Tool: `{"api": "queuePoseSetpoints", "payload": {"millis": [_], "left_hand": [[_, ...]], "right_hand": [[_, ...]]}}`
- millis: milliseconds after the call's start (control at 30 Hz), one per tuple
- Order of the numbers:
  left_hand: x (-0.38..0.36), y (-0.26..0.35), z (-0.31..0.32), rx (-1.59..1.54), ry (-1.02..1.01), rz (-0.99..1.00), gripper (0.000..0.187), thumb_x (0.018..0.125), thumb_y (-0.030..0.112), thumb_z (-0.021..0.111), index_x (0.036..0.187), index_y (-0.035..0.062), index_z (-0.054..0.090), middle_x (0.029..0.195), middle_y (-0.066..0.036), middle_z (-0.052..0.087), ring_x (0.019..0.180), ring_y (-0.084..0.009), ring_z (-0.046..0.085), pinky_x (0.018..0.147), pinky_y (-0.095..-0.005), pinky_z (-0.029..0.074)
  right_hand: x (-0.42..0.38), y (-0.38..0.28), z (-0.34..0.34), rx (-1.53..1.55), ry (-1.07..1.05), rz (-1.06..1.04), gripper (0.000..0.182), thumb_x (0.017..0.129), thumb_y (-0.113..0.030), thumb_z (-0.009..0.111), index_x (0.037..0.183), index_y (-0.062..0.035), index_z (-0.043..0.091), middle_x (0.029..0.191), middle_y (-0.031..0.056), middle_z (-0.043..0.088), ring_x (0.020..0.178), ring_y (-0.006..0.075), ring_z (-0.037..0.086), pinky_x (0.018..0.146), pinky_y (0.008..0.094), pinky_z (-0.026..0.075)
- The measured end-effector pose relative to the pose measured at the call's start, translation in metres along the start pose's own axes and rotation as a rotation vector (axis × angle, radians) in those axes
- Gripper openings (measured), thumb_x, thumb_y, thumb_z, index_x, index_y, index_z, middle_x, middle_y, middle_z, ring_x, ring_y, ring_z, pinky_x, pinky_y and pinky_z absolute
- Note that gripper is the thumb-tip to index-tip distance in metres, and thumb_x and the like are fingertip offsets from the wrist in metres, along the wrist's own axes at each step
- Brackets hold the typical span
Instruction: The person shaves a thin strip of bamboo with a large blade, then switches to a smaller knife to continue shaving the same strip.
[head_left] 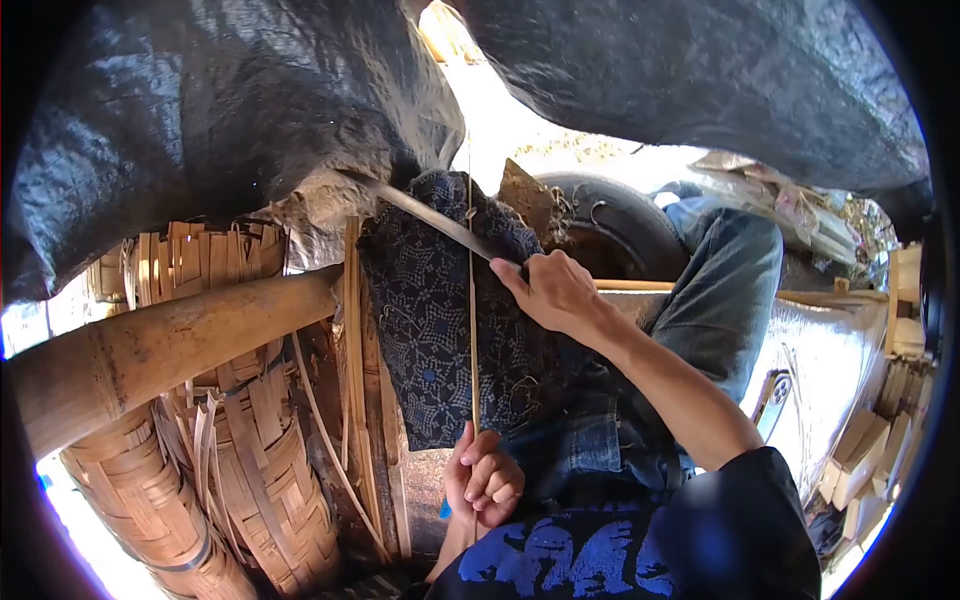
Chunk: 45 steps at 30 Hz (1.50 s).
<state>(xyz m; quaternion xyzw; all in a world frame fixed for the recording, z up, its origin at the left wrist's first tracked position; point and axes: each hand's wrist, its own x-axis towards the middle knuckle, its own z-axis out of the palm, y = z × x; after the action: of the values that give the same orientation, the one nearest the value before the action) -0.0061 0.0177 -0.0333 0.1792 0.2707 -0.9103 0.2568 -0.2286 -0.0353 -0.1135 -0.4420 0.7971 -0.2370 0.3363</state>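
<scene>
One knife [440,220] gripped in right hand [556,290], one thin strip [474,350] pinched in left hand [485,478], over patterned cloth [425,330]. Probably best: strip taut, blade shallow, left hand clear.

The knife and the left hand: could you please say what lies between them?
In the head view, a thin strip runs from the left hand past the knife, over patterned cloth.

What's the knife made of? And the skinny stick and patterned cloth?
The knife blade looks like steel: grey, dully shiny. The skinny stick is probably bamboo: pale tan, with a knot-like bump along it. The patterned cloth looks like matte fabric, draping softly; I can't tell which fibre.
</scene>
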Motion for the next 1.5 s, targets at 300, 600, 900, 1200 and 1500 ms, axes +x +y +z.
{"api": "queuePoseSetpoints", "payload": {"millis": [300,600,900,1200,1500], "left_hand": [[0.026,0.031,0.014,0.171,0.139,-0.056,0.042,0.1,0.037,0.026,0.066,0.0151,0.04,0.036,0.003,0.03,0.027,-0.0083,0.022,0.036,-0.0231,0.017],[0.039,0.036,0.011,0.159,0.087,-0.015,0.043,0.1,0.035,0.023,0.069,0.013,0.042,0.036,0.002,0.032,0.025,-0.0073,0.022,0.032,-0.0211,0.013],[0.033,0.017,0.012,0.346,0.288,0.081,0.042,0.101,0.036,0.024,0.068,0.0149,0.04,0.035,0.003,0.026,0.026,-0.0067,0.017,0.03,-0.021,0.009],[0.027,0.028,0.013,0.131,0.095,0.029,0.042,0.1,0.033,0.024,0.068,0.0135,0.042,0.036,0.003,0.029,0.026,-0.0066,0.019,0.032,-0.0209,0.012],[0.039,0.037,0.014,0.269,0.157,0.028,0.042,0.101,0.035,0.024,0.068,0.0144,0.041,0.035,0.003,0.029,0.025,-0.0073,0.02,0.032,-0.0224,0.012]], "right_hand": [[-0.044,0.005,-0.024,0.146,-0.151,-0.064,0.07,0.089,-0.052,0.049,0.046,0.0029,0.049,0.037,0.0176,0.041,0.034,0.0259,0.045,0.037,0.0412,0.035],[-0.057,0.023,-0.003,0.018,0.008,-0.189,0.059,0.088,-0.044,0.055,0.051,0.0007,0.053,0.038,0.0152,0.04,0.035,0.0319,0.045,0.037,0.0431,0.035],[-0.049,0.019,0.002,-0.042,-0.029,-0.119,0.056,0.091,-0.045,0.049,0.063,0.0024,0.056,0.045,0.0168,0.045,0.042,0.0338,0.048,0.042,0.0431,0.037],[-0.03,0.006,-0.004,0.147,-0.137,0.094,0.072,0.093,-0.05,0.042,0.051,0.0083,0.046,0.044,0.024,0.039,0.041,0.0345,0.038,0.046,0.0438,0.036],[-0.055,0.017,-0.005,0.043,-0.149,-0.102,0.063,0.09,-0.048,0.05,0.052,0.002,0.049,0.044,0.0192,0.044,0.041,0.0336,0.048,0.044,0.0437,0.037]]}}
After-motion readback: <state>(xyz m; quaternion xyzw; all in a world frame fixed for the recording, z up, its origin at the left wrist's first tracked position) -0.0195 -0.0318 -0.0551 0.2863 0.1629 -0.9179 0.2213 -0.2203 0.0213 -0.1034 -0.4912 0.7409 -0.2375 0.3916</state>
